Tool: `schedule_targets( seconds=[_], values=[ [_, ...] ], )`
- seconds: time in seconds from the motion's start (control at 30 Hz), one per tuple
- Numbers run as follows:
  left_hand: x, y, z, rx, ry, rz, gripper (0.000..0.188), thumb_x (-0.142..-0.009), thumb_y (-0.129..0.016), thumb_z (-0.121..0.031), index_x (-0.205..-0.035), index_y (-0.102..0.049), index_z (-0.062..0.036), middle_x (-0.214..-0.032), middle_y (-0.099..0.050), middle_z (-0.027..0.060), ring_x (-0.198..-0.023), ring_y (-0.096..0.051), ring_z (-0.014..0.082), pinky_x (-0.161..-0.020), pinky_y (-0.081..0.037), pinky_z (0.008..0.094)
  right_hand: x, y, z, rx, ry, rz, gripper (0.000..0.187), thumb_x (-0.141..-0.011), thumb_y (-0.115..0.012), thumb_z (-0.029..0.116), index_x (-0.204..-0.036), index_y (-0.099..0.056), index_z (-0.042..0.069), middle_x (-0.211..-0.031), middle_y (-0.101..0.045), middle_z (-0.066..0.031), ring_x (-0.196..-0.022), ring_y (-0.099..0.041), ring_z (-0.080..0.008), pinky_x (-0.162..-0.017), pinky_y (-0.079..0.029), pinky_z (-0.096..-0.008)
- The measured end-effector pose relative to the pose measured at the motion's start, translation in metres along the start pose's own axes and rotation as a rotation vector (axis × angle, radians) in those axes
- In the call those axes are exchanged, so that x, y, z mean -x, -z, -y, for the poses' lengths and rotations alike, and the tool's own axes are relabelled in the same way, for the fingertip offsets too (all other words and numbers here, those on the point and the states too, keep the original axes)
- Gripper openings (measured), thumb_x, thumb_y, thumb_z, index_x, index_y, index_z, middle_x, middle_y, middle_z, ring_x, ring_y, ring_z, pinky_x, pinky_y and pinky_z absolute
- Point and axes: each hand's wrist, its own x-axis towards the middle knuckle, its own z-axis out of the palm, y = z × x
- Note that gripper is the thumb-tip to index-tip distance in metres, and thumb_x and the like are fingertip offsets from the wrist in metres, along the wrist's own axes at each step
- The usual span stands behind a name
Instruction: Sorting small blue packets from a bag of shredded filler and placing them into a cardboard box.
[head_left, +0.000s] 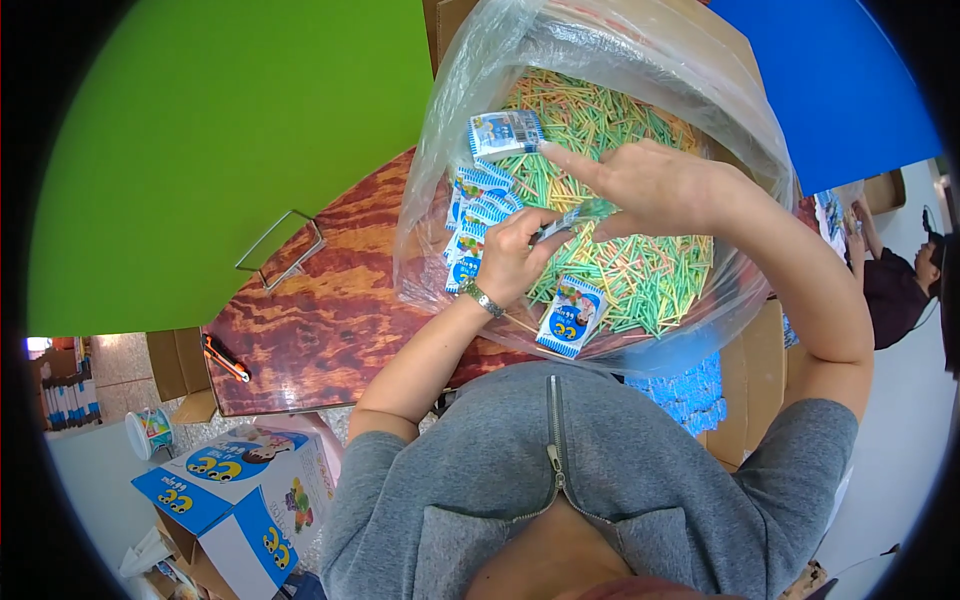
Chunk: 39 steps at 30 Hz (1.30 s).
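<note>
A large clear plastic bag [425, 230] lies open with a heap of thin pastel candy sticks [650, 285] in green, yellow and pink. My left hand [515, 255], with a metal watch at its wrist, is closed on a small packet [572, 217] seen edge-on. My right hand [655, 180] reaches over the heap, index finger stretched out. Its fingertip is at the edge of a blue-and-white packet [505, 133] lying on the sticks; whether they touch I cannot tell. Several similar packets [468, 245] lie left of my left hand, and another packet [572, 315] lies nearer me.
The bag rests on a red-brown wooden table [340, 290]. An orange box cutter [226, 358] and a bent metal frame [282, 248] are on its left side. Printed cartons [245, 490] stand at lower left. Another person [900, 290] is at the right.
</note>
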Motion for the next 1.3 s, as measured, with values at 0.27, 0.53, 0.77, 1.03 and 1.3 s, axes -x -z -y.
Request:
schedule_targets(
  seconds=[0.27,0.53,0.77,1.03,1.3],
  values=[
    [0.008,0.003,0.006,0.732,0.393,0.077,0.017,-0.089,-0.065,-0.005,-0.105,-0.064,0.0022,-0.095,-0.068,0.0033,-0.083,-0.063,0.0093,-0.069,-0.051,0.0245,0.005,-0.052,-0.018,-0.203,0.089,-0.415,0.08,-0.08,-0.074,0.022,-0.148,-0.032,0.016,-0.096,-0.062,-0.0198,-0.081,-0.063,-0.0368,-0.075,-0.051,-0.0453],
    [0.045,0.076,0.033,0.052,0.248,0.092,0.024,-0.095,-0.058,-0.009,-0.116,-0.061,0.0023,-0.097,-0.069,0.0083,-0.087,-0.064,0.0121,-0.075,-0.052,0.0245,-0.063,-0.146,0.019,-0.514,0.188,-0.674,0.032,-0.082,-0.071,0.013,-0.111,-0.061,0.006,-0.097,-0.067,-0.0176,-0.085,-0.066,-0.0352,-0.074,-0.053,-0.0415],
    [0.063,0.083,0.035,-0.353,0.313,0.264,0.078,-0.07,-0.081,-0.017,-0.135,-0.043,-0.0007,-0.124,-0.055,0.0226,-0.112,-0.054,0.0373,-0.095,-0.043,0.043,-0.124,-0.19,0.045,-0.593,0.137,-0.682,0.026,-0.088,-0.064,0.018,-0.111,-0.059,0.008,-0.102,-0.063,-0.0172,-0.092,-0.063,-0.0367,-0.077,-0.052,-0.0447],
    [0.07,0.073,0.051,-0.447,0.314,0.229,0.096,-0.063,-0.085,-0.018,-0.141,-0.033,0.0027,-0.13,-0.05,0.025,-0.115,-0.049,0.0419,-0.1,-0.039,0.0444,-0.148,-0.139,-0.006,-0.335,-0.218,-0.788,0.034,-0.088,-0.065,0.025,-0.116,-0.06,0.007,-0.106,-0.064,-0.0166,-0.091,-0.065,-0.0359,-0.077,-0.052,-0.0454],
    [0.063,0.08,0.053,-0.516,0.273,0.218,0.117,-0.06,-0.088,-0.023,-0.149,-0.016,-0.0004,-0.14,-0.042,0.0246,-0.129,-0.039,0.0438,-0.108,-0.035,0.0441,-0.153,-0.15,-0.01,-0.38,0.056,-0.701,0.02,-0.087,-0.063,0.017,-0.106,-0.064,0.01,-0.098,-0.062,-0.0129,-0.094,-0.062,-0.0357,-0.077,-0.05,-0.045]
  ],
)
